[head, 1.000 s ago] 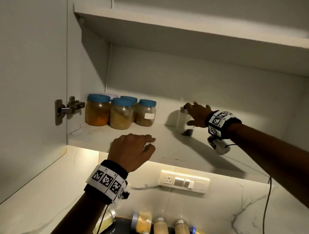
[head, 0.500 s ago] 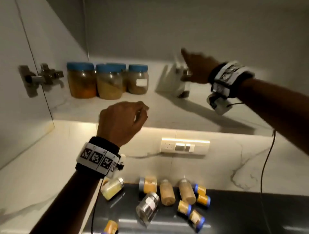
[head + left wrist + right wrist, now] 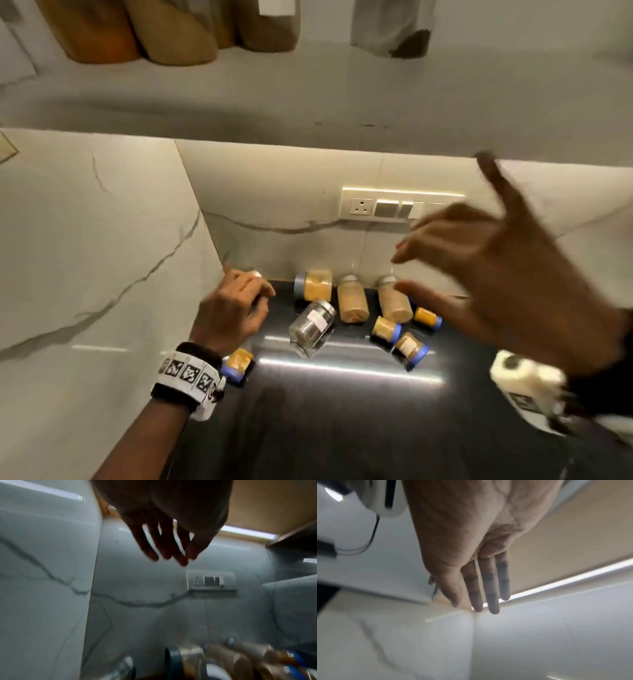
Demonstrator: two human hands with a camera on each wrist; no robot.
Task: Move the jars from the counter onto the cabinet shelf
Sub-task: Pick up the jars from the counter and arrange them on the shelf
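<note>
Dark glossy surface (image 3: 342,411) under a white cabinet shelf (image 3: 308,85); capped spice jars (image 3: 352,303) lie at 12 o'clock.
Left hand (image 3: 233,308) reaches loosely curled, seemingly empty; right hand (image 3: 507,274) hangs spread, empty. Best to grip one jar's body firmly.

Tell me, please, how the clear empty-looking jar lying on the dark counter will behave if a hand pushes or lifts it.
The clear jar lies on its side on the glossy black counter, so a sideways push would probably make it roll. It looks empty, so likely light for its size. Its smooth, see-through wall suggests glass, perhaps slippery and breakable; it may knock the tan jar beside it.
</note>
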